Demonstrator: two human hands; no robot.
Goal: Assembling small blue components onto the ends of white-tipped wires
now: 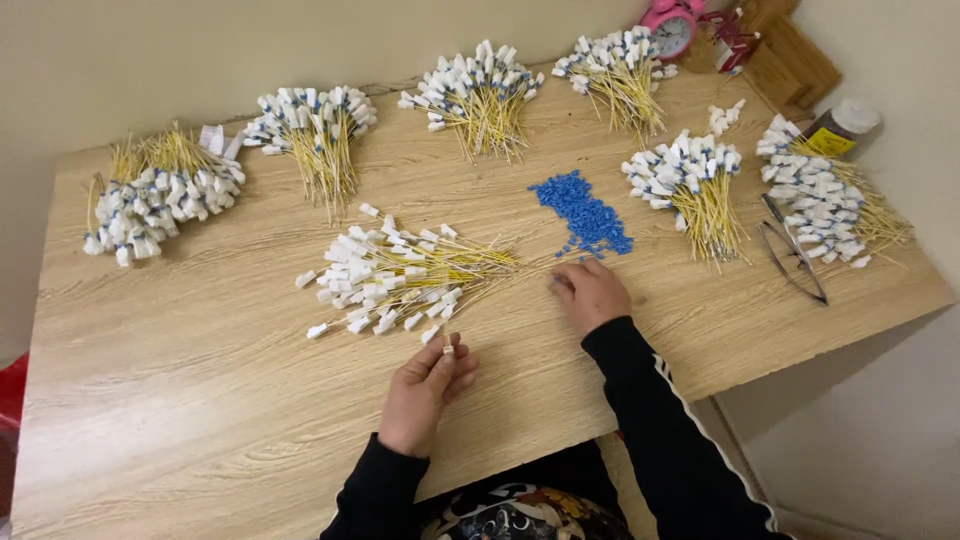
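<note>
Left hand fingers pinching one white-tipped yellow wire, 6 o'clock. Right hand fingers curled, grip unclear, below blue caps. Six capped bundles done, 9 to 3 o'clock; uncapped pile left, worktop centre.

You're looking down on a light wood-grain table set against a plain beige wall across the top of the frame; pale floor shows lower right.
</note>
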